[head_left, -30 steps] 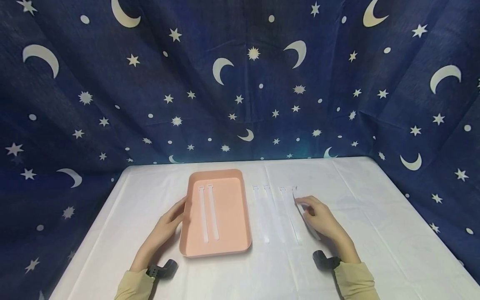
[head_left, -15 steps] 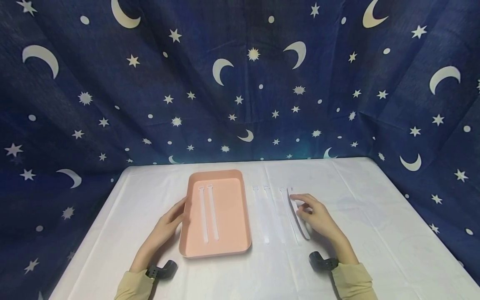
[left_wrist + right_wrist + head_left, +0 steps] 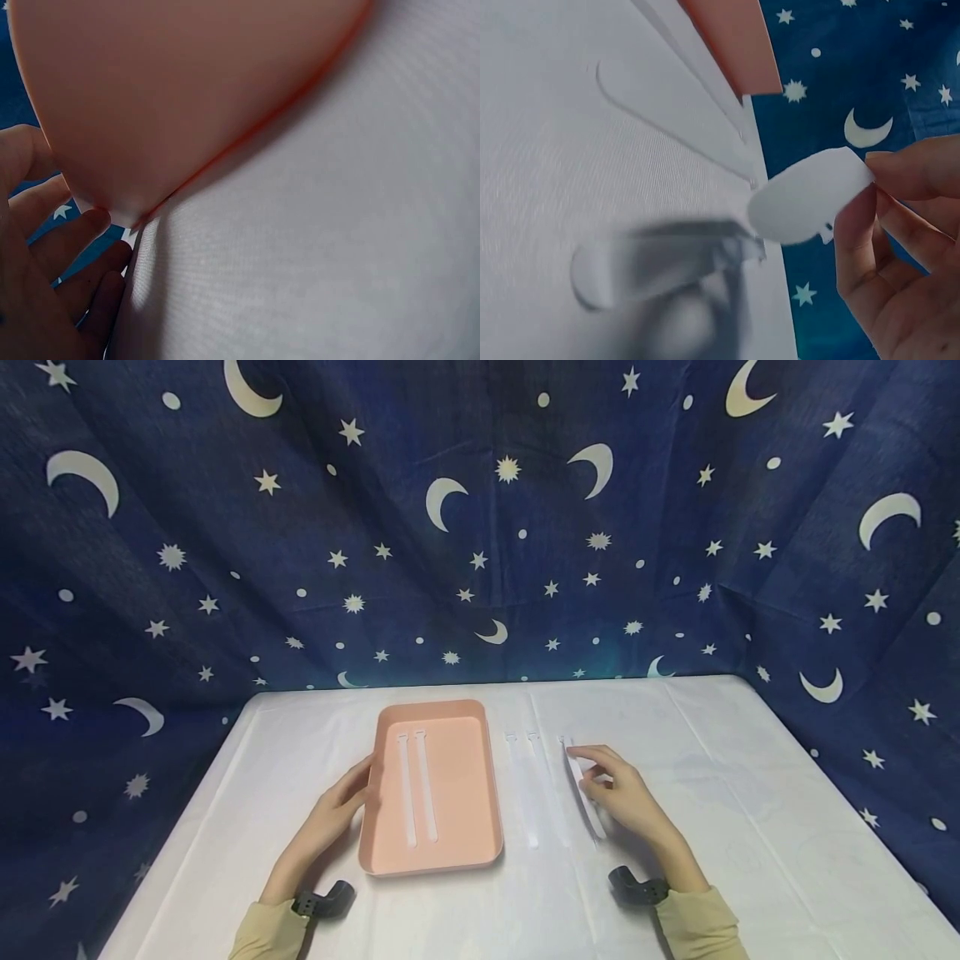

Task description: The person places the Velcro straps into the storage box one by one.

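My left hand (image 3: 333, 810) rests against the outer left wall of a shallow pink tray (image 3: 461, 777), its fingers (image 3: 71, 244) spread loosely by the wall in the left wrist view. Two thin white straps with slotted heads, one strap (image 3: 407, 789) and another strap (image 3: 427, 789), lie side by side in the tray. To the tray's right, my right hand (image 3: 630, 797) pinches one end of a similar white strap (image 3: 810, 199) between thumb and index finger. This strap hangs bowed over the table, above another strap (image 3: 652, 266) lying flat there.
Between the tray and my right hand, more white straps lie lengthwise, including one strap (image 3: 522, 789) and its neighbour strap (image 3: 551, 793). They barely stand out against the white tablecloth (image 3: 750, 827). A dark blue curtain (image 3: 480, 627) with moons and stars hangs behind the table.
My right hand has lifted the rightmost strap off the table and carried it left, towards the tray. The left hand and the tray have stayed in place.
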